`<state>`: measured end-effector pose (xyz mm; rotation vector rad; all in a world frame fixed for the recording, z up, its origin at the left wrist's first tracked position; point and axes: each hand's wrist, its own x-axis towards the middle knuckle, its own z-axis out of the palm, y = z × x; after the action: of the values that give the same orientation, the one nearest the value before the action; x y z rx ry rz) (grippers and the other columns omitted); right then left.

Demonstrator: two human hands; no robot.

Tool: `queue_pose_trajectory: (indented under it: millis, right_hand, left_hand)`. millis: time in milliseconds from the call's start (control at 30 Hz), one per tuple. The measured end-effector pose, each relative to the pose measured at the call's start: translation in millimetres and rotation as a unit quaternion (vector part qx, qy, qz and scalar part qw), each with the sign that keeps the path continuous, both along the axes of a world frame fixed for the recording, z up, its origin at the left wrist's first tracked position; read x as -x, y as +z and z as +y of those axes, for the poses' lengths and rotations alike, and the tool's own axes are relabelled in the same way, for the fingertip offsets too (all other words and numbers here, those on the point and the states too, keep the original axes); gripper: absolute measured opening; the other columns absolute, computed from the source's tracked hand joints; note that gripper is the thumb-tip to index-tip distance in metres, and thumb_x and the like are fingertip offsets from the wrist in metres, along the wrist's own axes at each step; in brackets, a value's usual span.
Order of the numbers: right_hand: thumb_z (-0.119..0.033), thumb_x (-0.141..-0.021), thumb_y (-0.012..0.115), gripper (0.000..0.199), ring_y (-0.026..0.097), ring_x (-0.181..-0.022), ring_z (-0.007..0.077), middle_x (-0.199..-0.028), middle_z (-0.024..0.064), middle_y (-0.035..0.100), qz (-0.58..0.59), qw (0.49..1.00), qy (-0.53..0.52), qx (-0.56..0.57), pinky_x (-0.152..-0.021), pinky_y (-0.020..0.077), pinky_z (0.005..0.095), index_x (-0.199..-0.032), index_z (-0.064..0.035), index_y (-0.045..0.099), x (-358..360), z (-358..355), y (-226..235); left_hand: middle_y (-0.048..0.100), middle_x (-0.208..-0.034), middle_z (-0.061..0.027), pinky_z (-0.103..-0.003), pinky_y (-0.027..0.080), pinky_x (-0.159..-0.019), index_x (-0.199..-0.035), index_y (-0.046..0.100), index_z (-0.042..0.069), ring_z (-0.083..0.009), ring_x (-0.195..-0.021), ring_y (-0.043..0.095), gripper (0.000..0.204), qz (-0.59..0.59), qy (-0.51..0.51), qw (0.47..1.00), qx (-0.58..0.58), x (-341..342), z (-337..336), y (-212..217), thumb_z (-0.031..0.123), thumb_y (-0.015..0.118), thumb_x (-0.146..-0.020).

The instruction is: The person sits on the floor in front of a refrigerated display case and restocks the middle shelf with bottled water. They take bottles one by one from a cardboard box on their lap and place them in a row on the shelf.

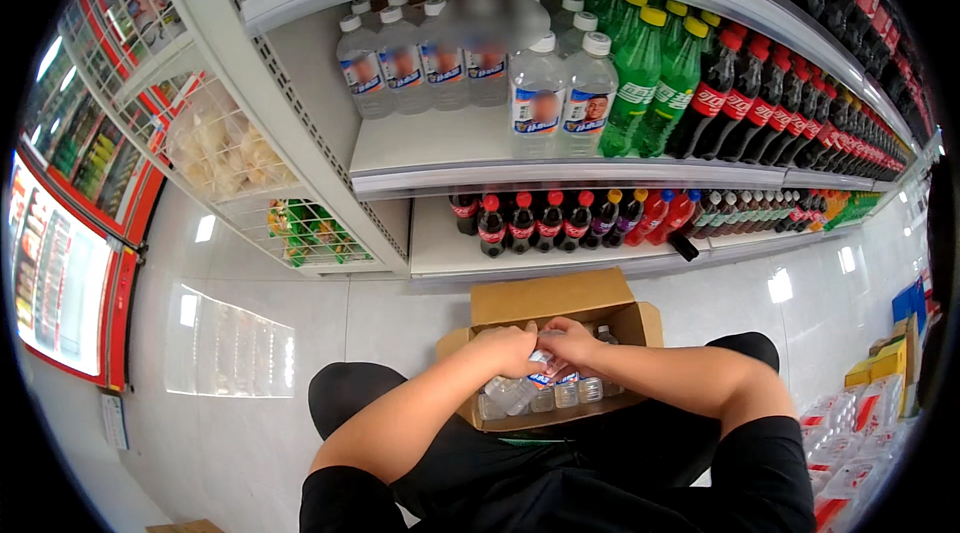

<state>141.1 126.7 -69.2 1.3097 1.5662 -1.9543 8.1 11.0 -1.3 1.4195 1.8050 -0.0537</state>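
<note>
An open cardboard box (555,295) stands on the floor between my bent knees. Several clear plastic bottles (567,393) with white, blue and orange labels are inside it. Above the box, my left hand (508,349) and my right hand (572,346) meet, fingers closed around the upper part of a clear plastic bottle (512,394). This bottle leans, its base toward the lower left over the others. The fingers cover most of its neck, so its cap cannot be made out.
Ahead, a shelf (455,153) holds similar clear bottles (540,98), green bottles (652,83) and cola bottles (715,93). Smaller bottles line the bottom shelf (445,258). A wire rack (225,148) and a red-framed fridge (75,273) stand left. Wrapped packs (850,433) sit at right.
</note>
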Motion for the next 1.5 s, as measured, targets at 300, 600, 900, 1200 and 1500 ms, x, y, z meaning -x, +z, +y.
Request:
queue_pose_trajectory:
  millis: [300,600,900,1200,1500]
  right_hand:
    - [-0.012,-0.097,0.062,0.043,0.071,-0.09,0.0244,-0.111,0.0134,0.066,0.083,0.986,-0.096,0.11,-0.073,0.0656,0.0453,-0.139,-0.0086,0.05,-35.3,17.2,86.9]
    - [0.001,-0.09,0.064,0.06,0.066,-0.111,0.0256,-0.141,0.018,0.051,0.402,0.859,0.127,-0.29,-0.088,0.0586,0.0364,-0.148,-0.0096,0.052,-62.8,41.1,108.4]
    - [-0.012,-0.086,0.067,0.059,0.068,-0.107,0.0363,-0.131,0.017,0.057,0.397,0.741,0.271,-0.469,-0.086,0.0597,0.0445,-0.143,-0.0107,0.051,-62.4,51.1,136.1]
    - [-0.01,-0.084,0.07,0.035,0.067,-0.106,0.034,-0.133,0.0162,0.059,0.393,0.696,0.336,-0.499,-0.088,0.0583,0.0418,-0.118,-0.0055,0.066,-62.6,57.7,123.6]
    - [-0.016,-0.085,0.07,0.03,0.066,-0.107,0.0395,-0.13,0.0174,0.06,0.324,0.683,0.4,-0.519,-0.087,0.0585,0.0466,-0.113,-0.0053,0.067,-72.2,63.7,96.2]
  left_hand:
    - [0.067,-0.114,-0.0189,-0.036,0.053,-0.09,-0.131,0.047,-0.005,-0.0272,-0.104,0.067,0.081,-0.226,0.07,0.971,-0.026,1.6,8.3,-5.7,0.046,0.084,-0.08]
    - [0.062,-0.117,-0.0014,-0.035,0.052,-0.099,-0.135,0.049,0.007,-0.0123,-0.11,0.061,0.062,-0.544,0.325,0.768,-0.093,-2.5,0.5,9.7,0.009,0.082,-0.082]
    - [0.062,-0.123,-0.0069,-0.056,0.042,-0.116,-0.142,0.046,0.011,-0.0313,-0.131,0.057,0.063,-0.615,0.404,0.561,-0.379,56.1,-10.8,11.8,0.009,0.078,-0.087]
    - [0.066,-0.124,-0.0095,-0.043,0.056,-0.1,-0.133,0.054,0.005,-0.0253,-0.113,0.067,0.047,-0.371,0.453,0.538,-0.607,116.8,1.5,89.7,-0.001,0.074,-0.091]
    - [0.065,-0.12,-0.012,-0.035,0.055,-0.098,-0.139,0.041,-0.003,-0.021,-0.11,0.066,0.063,-0.145,0.336,0.764,-0.532,174.9,87.2,139.9,-0.003,0.076,-0.088]
